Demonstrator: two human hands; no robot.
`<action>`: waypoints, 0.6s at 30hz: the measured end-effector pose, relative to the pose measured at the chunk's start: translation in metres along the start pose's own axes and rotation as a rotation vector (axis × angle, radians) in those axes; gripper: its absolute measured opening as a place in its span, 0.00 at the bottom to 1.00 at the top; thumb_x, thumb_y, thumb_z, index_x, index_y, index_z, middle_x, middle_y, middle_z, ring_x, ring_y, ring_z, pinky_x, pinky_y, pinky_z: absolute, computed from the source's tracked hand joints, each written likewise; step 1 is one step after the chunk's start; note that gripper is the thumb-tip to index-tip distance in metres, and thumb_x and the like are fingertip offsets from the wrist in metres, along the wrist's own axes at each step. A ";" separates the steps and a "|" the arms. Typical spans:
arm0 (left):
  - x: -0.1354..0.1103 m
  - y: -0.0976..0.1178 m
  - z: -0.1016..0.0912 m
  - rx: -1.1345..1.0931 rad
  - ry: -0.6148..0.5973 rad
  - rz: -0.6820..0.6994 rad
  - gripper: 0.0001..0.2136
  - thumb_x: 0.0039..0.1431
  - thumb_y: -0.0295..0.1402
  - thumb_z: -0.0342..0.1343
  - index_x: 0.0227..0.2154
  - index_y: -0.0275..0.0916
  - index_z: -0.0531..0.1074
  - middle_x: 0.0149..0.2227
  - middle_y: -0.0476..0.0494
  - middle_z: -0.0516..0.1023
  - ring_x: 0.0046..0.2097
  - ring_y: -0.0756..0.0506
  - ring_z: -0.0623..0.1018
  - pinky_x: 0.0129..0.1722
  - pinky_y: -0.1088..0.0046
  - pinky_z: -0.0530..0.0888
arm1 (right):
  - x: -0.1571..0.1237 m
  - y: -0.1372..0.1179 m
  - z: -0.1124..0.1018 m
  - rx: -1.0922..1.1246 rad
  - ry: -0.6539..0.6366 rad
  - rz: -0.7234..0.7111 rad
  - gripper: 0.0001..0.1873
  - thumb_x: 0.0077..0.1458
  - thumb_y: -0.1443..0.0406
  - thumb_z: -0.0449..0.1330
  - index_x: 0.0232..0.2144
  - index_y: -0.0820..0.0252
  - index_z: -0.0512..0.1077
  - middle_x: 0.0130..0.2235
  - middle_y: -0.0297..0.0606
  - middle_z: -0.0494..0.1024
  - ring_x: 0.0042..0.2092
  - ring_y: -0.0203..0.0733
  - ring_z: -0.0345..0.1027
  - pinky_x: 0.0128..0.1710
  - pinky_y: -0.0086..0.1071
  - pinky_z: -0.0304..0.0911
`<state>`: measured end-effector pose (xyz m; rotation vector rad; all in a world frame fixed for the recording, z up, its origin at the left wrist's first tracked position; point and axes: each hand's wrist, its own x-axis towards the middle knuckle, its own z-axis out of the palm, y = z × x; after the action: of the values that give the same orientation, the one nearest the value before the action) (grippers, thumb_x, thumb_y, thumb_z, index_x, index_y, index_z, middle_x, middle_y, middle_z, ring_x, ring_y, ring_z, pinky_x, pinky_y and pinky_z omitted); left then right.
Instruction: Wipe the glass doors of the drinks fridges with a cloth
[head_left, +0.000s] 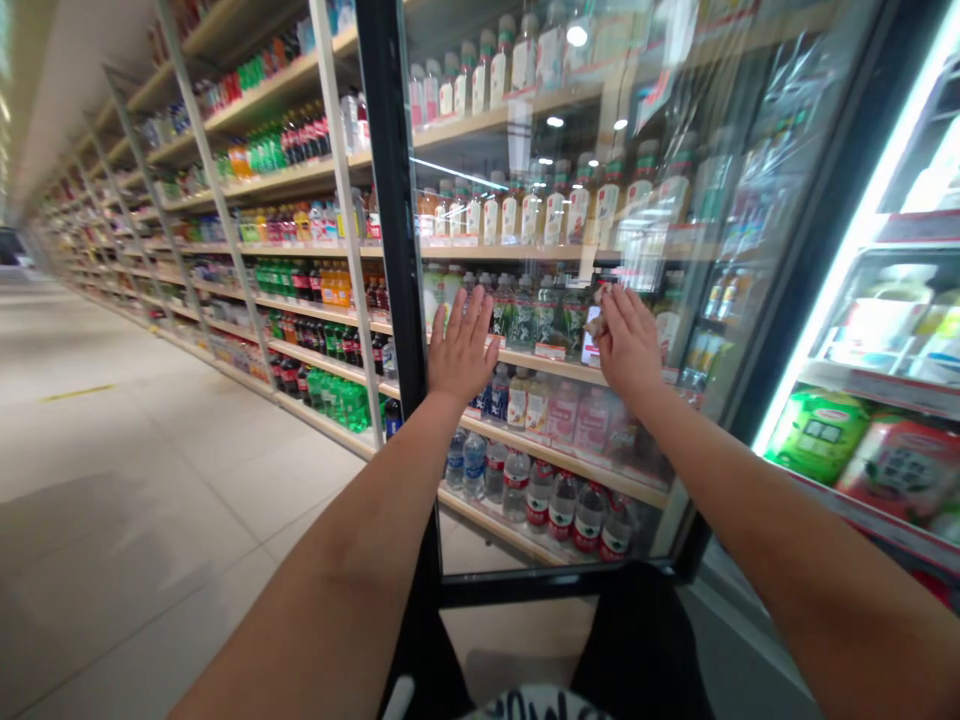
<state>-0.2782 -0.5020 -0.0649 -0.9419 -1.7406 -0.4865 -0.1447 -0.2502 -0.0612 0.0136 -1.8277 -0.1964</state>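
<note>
1. Pressing flat on the tall black-framed glass cooler door point(525, 420), your left hand point(459, 350) is spread wide open, holding nothing.
2. Your right hand point(628, 345) rests against the same pane, fingers loosely curled round a small crumpled scrap point(598, 322); what it is cannot be told.
3. That door stands swung open before the lit refrigerator shelves point(870, 440). Expect it to be heavy, rigid, smooth and breakable: push near the black frame edge point(394, 300), not mid-glass.
</note>
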 end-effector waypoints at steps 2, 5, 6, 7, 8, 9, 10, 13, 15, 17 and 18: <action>0.000 0.001 -0.001 0.006 0.006 0.003 0.30 0.71 0.38 0.44 0.73 0.36 0.49 0.74 0.38 0.50 0.76 0.40 0.44 0.75 0.50 0.39 | -0.008 -0.005 0.000 -0.008 -0.072 -0.101 0.32 0.65 0.70 0.48 0.70 0.58 0.57 0.70 0.47 0.63 0.73 0.51 0.50 0.70 0.56 0.51; 0.000 0.001 -0.001 0.017 0.004 0.005 0.30 0.71 0.38 0.43 0.72 0.35 0.50 0.74 0.37 0.50 0.76 0.40 0.44 0.75 0.50 0.40 | -0.017 -0.008 -0.001 -0.006 -0.170 -0.221 0.31 0.66 0.70 0.48 0.70 0.55 0.57 0.69 0.44 0.65 0.72 0.48 0.53 0.70 0.54 0.51; 0.000 0.001 0.000 0.021 0.006 0.007 0.30 0.71 0.38 0.44 0.72 0.35 0.49 0.74 0.37 0.50 0.76 0.40 0.44 0.75 0.50 0.40 | -0.016 -0.006 -0.001 -0.001 -0.164 -0.210 0.32 0.66 0.70 0.49 0.70 0.55 0.57 0.69 0.44 0.65 0.72 0.48 0.52 0.70 0.54 0.51; -0.001 0.000 0.000 0.024 0.011 0.011 0.30 0.71 0.38 0.44 0.73 0.35 0.49 0.74 0.37 0.50 0.76 0.40 0.44 0.75 0.51 0.40 | -0.014 -0.003 -0.001 0.004 -0.136 -0.174 0.32 0.65 0.70 0.49 0.70 0.55 0.57 0.70 0.44 0.64 0.72 0.49 0.51 0.70 0.55 0.52; -0.001 0.000 0.000 0.028 0.016 0.015 0.30 0.71 0.37 0.44 0.73 0.35 0.49 0.74 0.37 0.50 0.76 0.40 0.44 0.75 0.51 0.40 | -0.011 0.001 0.000 0.009 -0.091 -0.122 0.32 0.65 0.70 0.49 0.70 0.56 0.57 0.70 0.45 0.64 0.73 0.50 0.50 0.70 0.55 0.52; -0.001 0.000 0.001 0.032 0.022 0.018 0.30 0.71 0.37 0.44 0.73 0.35 0.49 0.74 0.37 0.50 0.76 0.40 0.44 0.75 0.51 0.40 | -0.008 0.005 0.000 0.013 -0.037 -0.066 0.32 0.64 0.70 0.49 0.70 0.57 0.58 0.70 0.46 0.63 0.73 0.51 0.50 0.69 0.56 0.53; -0.001 0.000 0.001 0.033 0.025 0.019 0.30 0.71 0.37 0.44 0.73 0.35 0.49 0.74 0.37 0.51 0.76 0.40 0.44 0.75 0.51 0.40 | -0.006 0.008 0.000 0.012 0.010 -0.015 0.32 0.64 0.70 0.49 0.70 0.58 0.58 0.70 0.48 0.63 0.73 0.52 0.49 0.69 0.57 0.53; -0.001 0.000 0.001 0.028 0.023 0.016 0.30 0.71 0.38 0.44 0.73 0.36 0.48 0.74 0.38 0.51 0.76 0.40 0.44 0.75 0.51 0.40 | -0.012 0.009 0.001 -0.002 0.016 -0.011 0.33 0.64 0.70 0.48 0.70 0.59 0.57 0.70 0.49 0.62 0.73 0.53 0.49 0.69 0.58 0.53; -0.001 0.001 0.001 0.026 0.022 0.014 0.30 0.71 0.38 0.44 0.73 0.36 0.48 0.74 0.38 0.50 0.76 0.40 0.44 0.75 0.50 0.40 | -0.020 0.004 0.000 -0.013 -0.087 -0.128 0.32 0.66 0.70 0.48 0.71 0.58 0.55 0.70 0.48 0.63 0.73 0.51 0.50 0.70 0.57 0.52; 0.000 0.001 0.000 0.030 0.019 0.014 0.30 0.71 0.38 0.44 0.73 0.36 0.49 0.74 0.37 0.50 0.76 0.40 0.45 0.75 0.51 0.41 | -0.025 0.000 -0.002 -0.021 -0.172 -0.239 0.31 0.67 0.69 0.48 0.70 0.56 0.56 0.69 0.46 0.64 0.72 0.49 0.52 0.70 0.55 0.51; 0.000 0.001 0.000 0.032 0.016 0.014 0.30 0.71 0.38 0.44 0.72 0.35 0.49 0.74 0.37 0.51 0.76 0.40 0.45 0.75 0.51 0.41 | -0.024 0.000 -0.003 -0.027 -0.183 -0.261 0.30 0.67 0.69 0.48 0.70 0.56 0.57 0.69 0.45 0.65 0.72 0.49 0.53 0.70 0.54 0.51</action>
<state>-0.2771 -0.5014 -0.0651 -0.9244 -1.7215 -0.4543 -0.1355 -0.2481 -0.0835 0.2223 -2.0030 -0.4171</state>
